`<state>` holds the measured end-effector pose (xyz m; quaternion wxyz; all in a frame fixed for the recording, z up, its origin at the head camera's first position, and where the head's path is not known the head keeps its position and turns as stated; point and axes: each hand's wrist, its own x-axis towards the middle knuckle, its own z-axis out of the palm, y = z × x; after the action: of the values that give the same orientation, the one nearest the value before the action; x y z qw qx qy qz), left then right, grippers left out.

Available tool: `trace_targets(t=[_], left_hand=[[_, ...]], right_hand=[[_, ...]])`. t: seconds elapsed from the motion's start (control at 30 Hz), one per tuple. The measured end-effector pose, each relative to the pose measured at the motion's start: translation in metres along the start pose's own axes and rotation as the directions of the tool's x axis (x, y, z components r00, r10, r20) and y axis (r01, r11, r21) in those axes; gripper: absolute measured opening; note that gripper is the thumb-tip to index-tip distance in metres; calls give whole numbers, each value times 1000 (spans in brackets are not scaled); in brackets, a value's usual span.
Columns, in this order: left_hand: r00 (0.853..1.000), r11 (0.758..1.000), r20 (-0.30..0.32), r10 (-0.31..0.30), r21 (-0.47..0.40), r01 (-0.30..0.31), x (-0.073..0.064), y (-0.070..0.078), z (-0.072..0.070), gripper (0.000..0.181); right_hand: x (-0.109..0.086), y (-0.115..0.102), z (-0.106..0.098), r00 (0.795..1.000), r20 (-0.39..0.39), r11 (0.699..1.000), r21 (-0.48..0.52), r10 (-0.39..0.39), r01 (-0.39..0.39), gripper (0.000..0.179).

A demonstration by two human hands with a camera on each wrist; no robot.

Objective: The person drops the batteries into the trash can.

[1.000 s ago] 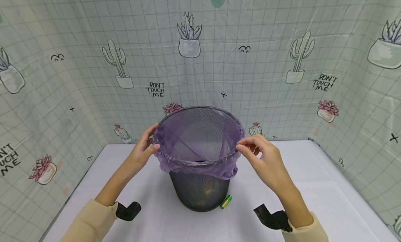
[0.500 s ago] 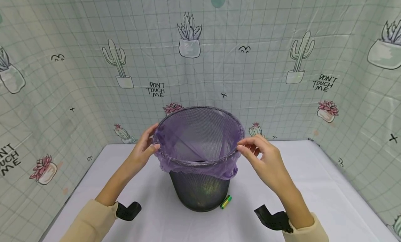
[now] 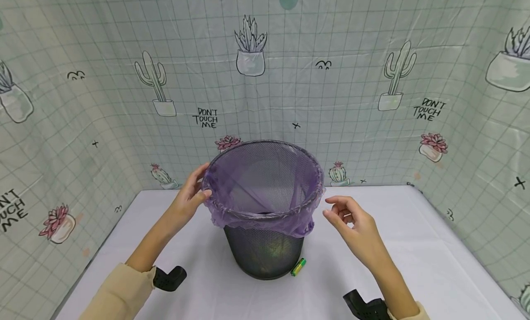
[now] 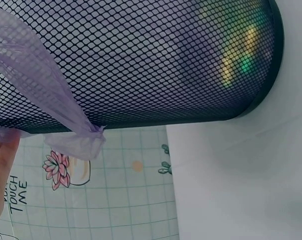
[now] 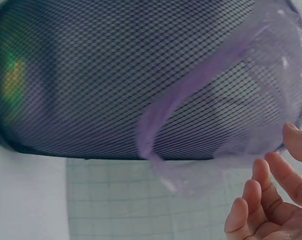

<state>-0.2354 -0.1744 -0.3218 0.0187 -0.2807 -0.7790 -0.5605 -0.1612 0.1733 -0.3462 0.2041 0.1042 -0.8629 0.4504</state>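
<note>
A black mesh wastebasket (image 3: 265,258) stands upright in the middle of the table, lined with a thin purple bin bag (image 3: 296,225) folded out over its rim. My left hand (image 3: 189,196) grips the left side of the rim, thumb on top and fingers outside; a fingertip shows against the bag in the left wrist view. Just right of the rim, my right hand (image 3: 355,225) hovers with loosely bent fingers and nothing in them. In the right wrist view, a loose fold of the bag (image 5: 151,125) hangs beside the mesh near the fingers (image 5: 261,172).
A small green and yellow cylinder (image 3: 298,267), like a battery, lies by the basket's base on the right. Blurry green and yellow shapes (image 4: 241,60) show through the mesh near the bottom. A cactus-print cloth (image 3: 290,94) surrounds the white table (image 3: 414,246).
My right hand has let go of the rim's right side and moved a little right and down. The left hand and the wastebasket have stayed put.
</note>
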Motion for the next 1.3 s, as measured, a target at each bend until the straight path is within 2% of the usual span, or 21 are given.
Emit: trace_targets(t=[0.17,0.3,0.5,0.67,0.83,1.1,1.23,1.3], left_hand=[[1000,1000,0,0,3,0,0,0,0,64],[1000,1000,-3,0,11,0,0,-1,0,64],[1000,1000,-3,-5,15,5,-1,0,0,64],[1000,1000,-3,-2,12,2,-1,0,1,64],[1000,1000,-6,1,10,-1,-1,2,1,64],[1000,1000,-4,10,7,-10,-1,5,1,63],[1000,1000,0,13,3,-13,-1,4,1,64],[1000,1000,2,13,0,-13,-2,4,1,63]], right_hand=[[-11,19,9,998,33,999,17,46,-46,23],[-18,37,18,989,92,993,3,120,-120,25],[-27,60,33,953,168,967,-20,253,-253,31],[-32,73,45,925,231,950,11,302,-313,35],[-37,85,55,901,304,944,15,309,-329,37],[-43,100,71,868,425,959,-4,258,-283,37],[-45,103,76,853,460,962,-10,246,-272,33],[-45,103,77,853,464,965,-17,240,-262,32]])
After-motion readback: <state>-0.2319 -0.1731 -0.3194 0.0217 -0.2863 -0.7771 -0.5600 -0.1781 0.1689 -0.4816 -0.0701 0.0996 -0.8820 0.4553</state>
